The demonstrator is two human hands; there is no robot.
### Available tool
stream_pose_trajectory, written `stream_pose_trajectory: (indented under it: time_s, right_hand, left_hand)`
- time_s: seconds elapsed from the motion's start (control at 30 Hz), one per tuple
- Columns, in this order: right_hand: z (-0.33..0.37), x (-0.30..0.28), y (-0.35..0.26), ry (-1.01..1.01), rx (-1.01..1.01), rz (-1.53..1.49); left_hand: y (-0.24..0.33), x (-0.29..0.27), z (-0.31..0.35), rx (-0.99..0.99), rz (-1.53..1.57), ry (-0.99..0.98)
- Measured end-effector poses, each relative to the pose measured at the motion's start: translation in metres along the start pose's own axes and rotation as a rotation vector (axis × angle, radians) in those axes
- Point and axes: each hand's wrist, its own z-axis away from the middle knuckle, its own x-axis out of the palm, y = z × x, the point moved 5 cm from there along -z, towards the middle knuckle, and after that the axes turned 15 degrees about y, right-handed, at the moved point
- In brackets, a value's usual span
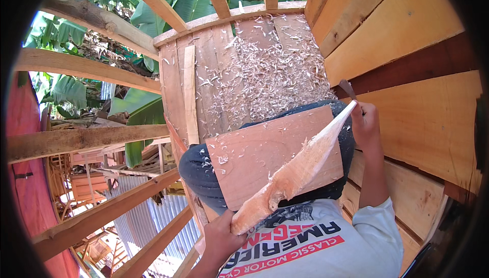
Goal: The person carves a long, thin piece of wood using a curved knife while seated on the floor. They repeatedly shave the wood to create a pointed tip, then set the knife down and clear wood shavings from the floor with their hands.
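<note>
A long piece of pale wood (285, 181), roughly carved and tapering to a whitish point, slants across my lap. My left hand (220, 236) is closed around its thick lower end. Near the pointed end, my right hand (365, 126) is closed on a knife; its dark blade (348, 89) sticks up past the fingers, and the handle is hidden in the grip. Under the carved wood, a flat reddish-brown board (244, 150) rests across my thighs, with a few shavings on it.
Curled wood shavings (275, 69) cover much of the plank floor (170, 89) ahead. A narrow wooden strip (190, 94) lies at its left. Spaced wooden rails (86, 136) edge the left side, with a drop beyond. A plank wall (417, 130) stands close to my right arm.
</note>
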Motion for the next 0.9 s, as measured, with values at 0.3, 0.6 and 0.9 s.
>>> stream_pose_trajectory:
  time_s: [0.3, 0.6, 0.9]
  right_hand:
    - [0.071, 0.065, -0.034, -0.378, 0.295, -0.567]
    - [0.083, 0.081, -0.038, -0.445, 0.600, -0.791]
    - [0.079, 0.077, -0.027, -0.521, 0.297, -0.420]
  left_hand:
    - [0.009, 0.004, -0.033, 0.012, -0.009, 0.155]
    - [0.011, 0.013, -0.044, 0.002, 0.066, 0.027]
    - [-0.014, 0.036, -0.038, -0.025, 0.374, -0.166]
